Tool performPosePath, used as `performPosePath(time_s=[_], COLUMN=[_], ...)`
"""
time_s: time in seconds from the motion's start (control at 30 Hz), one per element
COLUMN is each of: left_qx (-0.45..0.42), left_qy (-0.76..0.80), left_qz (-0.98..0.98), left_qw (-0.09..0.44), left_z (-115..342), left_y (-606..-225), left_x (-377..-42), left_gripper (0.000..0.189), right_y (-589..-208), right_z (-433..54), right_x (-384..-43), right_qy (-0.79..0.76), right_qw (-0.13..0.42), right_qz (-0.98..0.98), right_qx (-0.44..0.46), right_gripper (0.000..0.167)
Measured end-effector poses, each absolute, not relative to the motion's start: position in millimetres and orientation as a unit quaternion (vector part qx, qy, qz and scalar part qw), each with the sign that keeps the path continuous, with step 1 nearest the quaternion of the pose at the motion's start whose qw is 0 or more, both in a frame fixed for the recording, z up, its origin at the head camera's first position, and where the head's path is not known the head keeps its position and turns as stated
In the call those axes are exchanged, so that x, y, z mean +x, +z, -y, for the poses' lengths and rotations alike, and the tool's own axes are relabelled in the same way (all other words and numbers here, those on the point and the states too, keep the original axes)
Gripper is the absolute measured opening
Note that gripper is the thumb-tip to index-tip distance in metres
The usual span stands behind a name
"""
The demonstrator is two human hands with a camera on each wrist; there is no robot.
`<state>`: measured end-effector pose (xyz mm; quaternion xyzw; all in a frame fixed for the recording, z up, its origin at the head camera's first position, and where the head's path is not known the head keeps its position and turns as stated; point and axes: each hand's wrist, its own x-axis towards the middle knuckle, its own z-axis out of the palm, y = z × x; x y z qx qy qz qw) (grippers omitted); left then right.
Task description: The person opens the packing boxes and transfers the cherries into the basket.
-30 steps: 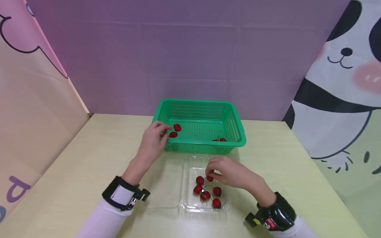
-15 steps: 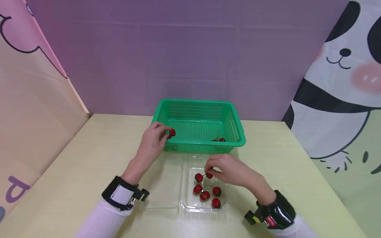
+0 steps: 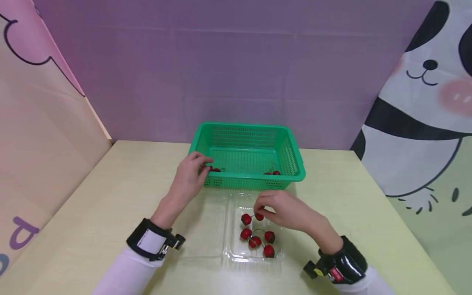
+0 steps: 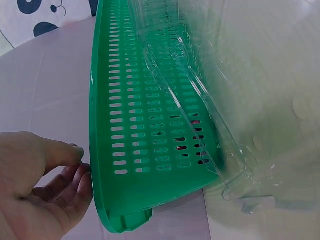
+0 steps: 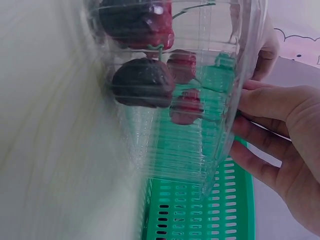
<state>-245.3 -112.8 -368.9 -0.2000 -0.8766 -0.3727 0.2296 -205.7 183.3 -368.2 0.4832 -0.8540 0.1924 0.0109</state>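
My left hand (image 3: 189, 172) is over the near left rim of a green plastic basket (image 3: 291, 179), fingers bent loosely and nothing visible between them. Just beyond its fingertips, red cherries (image 3: 216, 170) with stems lie low in the basket, partly hidden by the rim. My right hand (image 3: 282, 211) is over the right half of a clear plastic clamshell box (image 3: 241, 259). Its thumb and fingers pinch the stems of two cherries (image 3: 246, 219), one partly hidden below the fingers. Several other cherries (image 3: 254, 242) lie in the box nearer me.
More cherries (image 3: 275, 173) lie at the basket's near right. The box's flat lid (image 3: 203, 246) spreads open to the left on the pale wooden table (image 3: 121, 184). A purple cloth backdrop (image 3: 236, 73) stands behind the basket.
The cherries by my left hand have dropped from near its fingertips to the basket floor. My right hand and its two cherries have shifted slightly away from me.
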Motion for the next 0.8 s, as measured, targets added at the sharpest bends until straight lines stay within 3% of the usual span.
performPosePath(time_s=[0.8], left_qx=[-0.293], left_qy=[-0.374], left_qz=[0.839], left_qw=[0.266], left_z=[104.2], left_y=[-373.7], left_x=[-236.3], left_gripper=[0.019], right_y=[-361.7], right_z=[-188.0], right_x=[-206.9], right_qy=[0.210], right_qw=[0.040], right_qz=[0.856], right_qx=[0.470], right_gripper=[0.013])
